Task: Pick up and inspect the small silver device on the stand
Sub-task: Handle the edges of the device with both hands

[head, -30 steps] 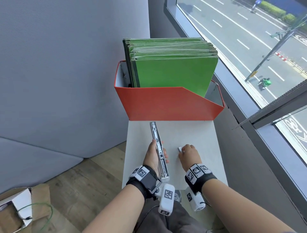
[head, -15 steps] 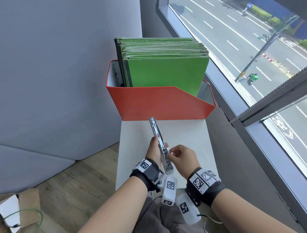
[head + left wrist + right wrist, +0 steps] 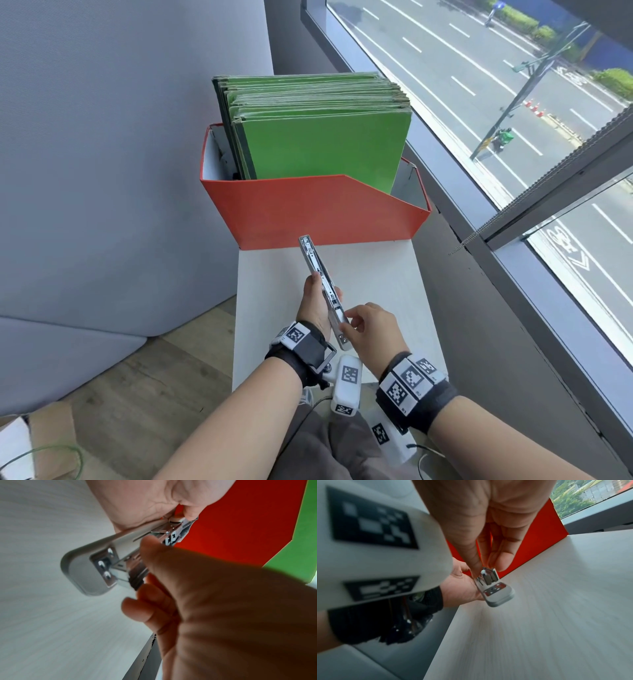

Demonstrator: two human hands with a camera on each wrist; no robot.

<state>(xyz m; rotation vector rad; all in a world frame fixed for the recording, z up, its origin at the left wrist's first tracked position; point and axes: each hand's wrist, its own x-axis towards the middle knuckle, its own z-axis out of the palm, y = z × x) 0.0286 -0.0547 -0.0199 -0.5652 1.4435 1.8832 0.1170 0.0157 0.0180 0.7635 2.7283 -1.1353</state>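
Observation:
The small silver device (image 3: pixel 320 274) is a long, flat, stapler-like metal piece, held on edge above the white stand (image 3: pixel 376 274). My left hand (image 3: pixel 315 294) grips it round the middle, thumb on one side and fingers on the other. My right hand (image 3: pixel 352 320) pinches the metal mechanism at its near end. The right wrist view shows the device (image 3: pixel 498 595) with my right hand (image 3: pixel 488 569) pinching a small metal part by the riveted end. In the left wrist view the device (image 3: pixel 96 566) lies between my left hand (image 3: pixel 154 500) and right hand (image 3: pixel 154 568).
A red file box (image 3: pixel 308 212) full of green folders (image 3: pixel 322 144) stands at the back of the stand. A grey partition wall (image 3: pixel 120 154) is on the left and a window (image 3: pixel 513 102) on the right. Wood floor and a cardboard box (image 3: pixel 44 442) lie lower left.
My right hand has left the stand top, moved left to the device's near end and now pinches it. The left hand keeps its grip on the device.

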